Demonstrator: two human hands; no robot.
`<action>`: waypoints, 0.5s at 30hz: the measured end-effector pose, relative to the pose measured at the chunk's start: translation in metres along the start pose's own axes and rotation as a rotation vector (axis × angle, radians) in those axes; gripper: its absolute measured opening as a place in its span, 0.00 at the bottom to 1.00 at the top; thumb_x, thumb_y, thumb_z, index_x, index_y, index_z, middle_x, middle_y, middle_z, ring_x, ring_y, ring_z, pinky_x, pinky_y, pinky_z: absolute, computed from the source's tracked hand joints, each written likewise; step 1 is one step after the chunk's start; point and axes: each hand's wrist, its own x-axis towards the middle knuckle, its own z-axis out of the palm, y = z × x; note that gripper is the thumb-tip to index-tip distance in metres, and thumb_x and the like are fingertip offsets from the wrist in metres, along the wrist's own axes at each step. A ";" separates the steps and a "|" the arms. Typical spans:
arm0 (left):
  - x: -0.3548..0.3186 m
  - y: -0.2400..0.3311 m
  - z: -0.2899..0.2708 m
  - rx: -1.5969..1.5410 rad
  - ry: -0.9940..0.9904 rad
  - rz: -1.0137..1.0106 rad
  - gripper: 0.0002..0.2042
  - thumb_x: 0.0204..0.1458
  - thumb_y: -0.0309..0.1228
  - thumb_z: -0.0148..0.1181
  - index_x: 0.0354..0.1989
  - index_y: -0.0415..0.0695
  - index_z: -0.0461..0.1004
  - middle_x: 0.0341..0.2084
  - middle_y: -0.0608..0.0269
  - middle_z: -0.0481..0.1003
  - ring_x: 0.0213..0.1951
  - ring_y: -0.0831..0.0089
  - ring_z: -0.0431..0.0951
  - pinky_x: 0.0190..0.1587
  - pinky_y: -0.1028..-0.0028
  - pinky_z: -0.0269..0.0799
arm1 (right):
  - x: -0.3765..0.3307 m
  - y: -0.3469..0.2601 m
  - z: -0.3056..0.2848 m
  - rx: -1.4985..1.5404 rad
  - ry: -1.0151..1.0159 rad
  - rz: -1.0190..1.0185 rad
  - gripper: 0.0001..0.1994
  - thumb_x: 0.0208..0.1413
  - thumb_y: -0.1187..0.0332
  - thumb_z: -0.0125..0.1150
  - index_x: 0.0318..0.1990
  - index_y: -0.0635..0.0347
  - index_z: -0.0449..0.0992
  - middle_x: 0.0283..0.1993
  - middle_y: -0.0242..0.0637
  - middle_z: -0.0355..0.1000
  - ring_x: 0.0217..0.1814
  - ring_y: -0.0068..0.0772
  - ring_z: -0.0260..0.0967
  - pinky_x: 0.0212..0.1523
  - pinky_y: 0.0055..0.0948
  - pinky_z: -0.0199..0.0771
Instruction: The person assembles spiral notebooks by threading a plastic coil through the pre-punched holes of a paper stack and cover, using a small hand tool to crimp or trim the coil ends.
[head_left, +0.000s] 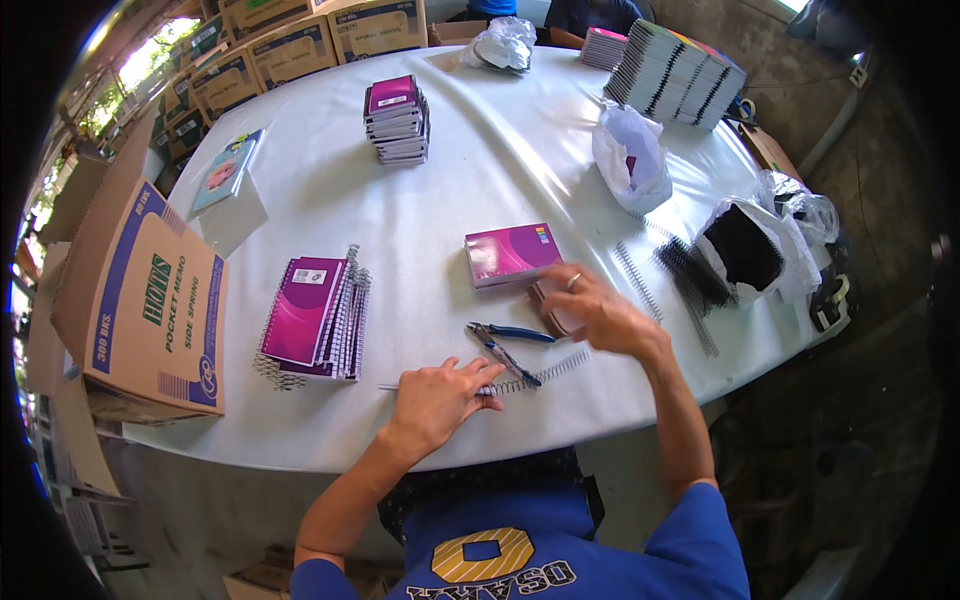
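My left hand (438, 402) is closed over a thin white-edged notebook at the near table edge, mostly hidden beneath the palm. A wire spiral coil (562, 369) runs out to the right from under its fingers. My right hand (598, 308) is blurred by motion, over or beside a small brown block (553, 308); whether it grips the block is unclear. Blue-handled pliers (510, 350) lie between the hands, jaws toward the coil. Just behind them sits a short stack of purple notebooks (511, 254).
To the left, spiral-edged purple notebooks (305, 315) lie piled by a cardboard box (160, 300). Another notebook stack (397, 122) stands farther back. Loose black coils (692, 272) and plastic bags (632, 160) are at the right. People sit beyond the far edge.
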 end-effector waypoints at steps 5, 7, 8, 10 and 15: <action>-0.006 -0.003 -0.008 0.246 0.319 0.169 0.37 0.45 0.53 0.63 0.67 0.61 0.61 0.58 0.67 0.71 0.53 0.55 0.75 0.52 0.55 0.73 | 0.000 0.030 -0.031 -0.178 -0.156 0.129 0.26 0.40 0.64 0.72 0.51 0.49 0.76 0.70 0.40 0.54 0.70 0.45 0.54 0.68 0.48 0.53; -0.016 -0.016 -0.006 0.238 0.291 0.093 0.40 0.44 0.53 0.64 0.68 0.58 0.59 0.61 0.64 0.68 0.55 0.52 0.73 0.56 0.51 0.68 | 0.000 0.021 -0.040 -0.172 -0.210 0.174 0.25 0.44 0.59 0.71 0.53 0.48 0.76 0.69 0.40 0.58 0.69 0.43 0.57 0.66 0.46 0.56; -0.022 -0.026 -0.001 0.243 0.276 0.049 0.38 0.45 0.53 0.63 0.67 0.58 0.61 0.58 0.63 0.71 0.54 0.52 0.74 0.54 0.52 0.70 | 0.005 0.020 -0.043 0.228 -0.295 0.131 0.24 0.48 0.56 0.69 0.53 0.53 0.77 0.67 0.44 0.61 0.68 0.44 0.59 0.67 0.44 0.57; -0.025 -0.031 -0.004 0.253 0.251 0.000 0.36 0.47 0.54 0.62 0.66 0.58 0.63 0.54 0.62 0.74 0.53 0.51 0.75 0.52 0.52 0.71 | 0.018 0.012 -0.033 0.748 -0.398 -0.104 0.26 0.54 0.52 0.65 0.53 0.65 0.77 0.58 0.47 0.71 0.59 0.45 0.69 0.62 0.40 0.64; -0.008 -0.044 -0.016 0.175 0.148 0.071 0.30 0.51 0.54 0.57 0.60 0.51 0.69 0.48 0.63 0.78 0.44 0.59 0.81 0.34 0.64 0.79 | 0.038 0.006 -0.004 0.691 -0.524 -0.070 0.29 0.55 0.47 0.61 0.53 0.65 0.77 0.55 0.46 0.73 0.55 0.41 0.70 0.53 0.35 0.68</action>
